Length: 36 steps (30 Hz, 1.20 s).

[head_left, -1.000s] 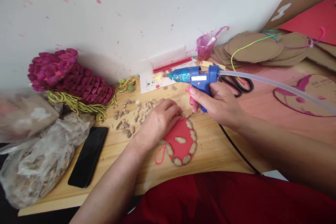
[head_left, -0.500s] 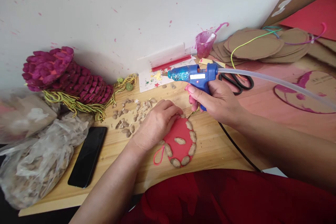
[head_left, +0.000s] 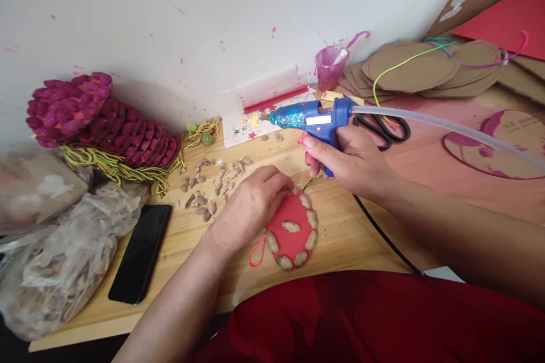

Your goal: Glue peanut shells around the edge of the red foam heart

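Observation:
A red disc (head_left: pixel 289 216) lies on the wooden table, with several peanut shells along its edge and one shell (head_left: pixel 291 227) inside the ring. My left hand (head_left: pixel 259 198) rests over the disc's upper left part, its fingers bent together at the rim; what they press or hold, if anything, is hidden. A pink loop (head_left: pixel 256 252) sticks out at the disc's left. Above and to the right, my right hand (head_left: pixel 349 161) is wrapped round the handle of a blue glue gun (head_left: pixel 313 119). Its nozzle points left, over a white sheet with small stars.
Loose peanut shells (head_left: pixel 202 198), a black phone (head_left: pixel 140 254) and a plastic bag (head_left: pixel 72 261) lie at the left, below a magenta shell-covered stack (head_left: pixel 123 125). Behind the right hand are scissors (head_left: pixel 385 130), a pink-stained cup (head_left: pixel 330 68) and cardboard discs (head_left: pixel 409 68). A black cord (head_left: pixel 383 238) runs to the front.
The camera view has shifted slightly. More of the shell at the disc's top edge shows beside my left fingers. Both hands otherwise keep nearly the same pose.

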Motion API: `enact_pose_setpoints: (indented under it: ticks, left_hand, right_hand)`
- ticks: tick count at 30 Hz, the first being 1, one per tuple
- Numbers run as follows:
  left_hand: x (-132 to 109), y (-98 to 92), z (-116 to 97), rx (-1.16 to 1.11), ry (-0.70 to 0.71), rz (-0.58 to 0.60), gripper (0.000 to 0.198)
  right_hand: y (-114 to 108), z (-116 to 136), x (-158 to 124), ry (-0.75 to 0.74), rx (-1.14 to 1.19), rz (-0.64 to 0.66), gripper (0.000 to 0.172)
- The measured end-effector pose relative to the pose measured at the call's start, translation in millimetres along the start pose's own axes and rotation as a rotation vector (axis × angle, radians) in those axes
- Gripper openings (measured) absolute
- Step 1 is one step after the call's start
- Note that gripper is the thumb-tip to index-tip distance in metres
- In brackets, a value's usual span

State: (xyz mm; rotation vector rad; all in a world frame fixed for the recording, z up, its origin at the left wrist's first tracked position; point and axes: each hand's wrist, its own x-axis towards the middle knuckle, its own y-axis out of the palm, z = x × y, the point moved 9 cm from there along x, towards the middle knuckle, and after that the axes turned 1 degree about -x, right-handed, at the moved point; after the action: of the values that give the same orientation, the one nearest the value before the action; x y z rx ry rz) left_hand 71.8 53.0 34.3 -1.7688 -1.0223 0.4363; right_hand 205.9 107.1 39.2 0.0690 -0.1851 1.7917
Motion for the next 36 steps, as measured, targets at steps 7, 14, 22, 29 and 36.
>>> enact_pose_setpoints:
  ticks: [7,14,22,29,36]
  left_hand:
    - [0.0,3.2,-1.3,-0.013,-0.014,0.028,0.014]
    - [-1.8,6.2,-0.6,-0.058,0.016,0.036,0.024]
    - [-6.0,-6.2,11.0,-0.141,-0.052,0.032,0.031]
    - [-8.8,1.2,24.3,-0.178,-0.141,0.112,0.035]
    - [-7.9,-4.3,22.1,-0.107,-0.142,0.051,0.03]
  right_hand:
    - [0.5,-0.9,-0.4,0.012,0.001,0.003,0.027]
    - [-0.3,-1.6,-0.8,0.025,0.001,-0.001,0.027]
    - [-0.7,0.1,-1.2,0.014,-0.007,-0.002,0.028]
    - [0.2,-0.8,-0.7,0.022,0.016,0.001,0.028]
    - [-0.3,-1.0,-0.1,0.018,0.009,-0.008,0.026]
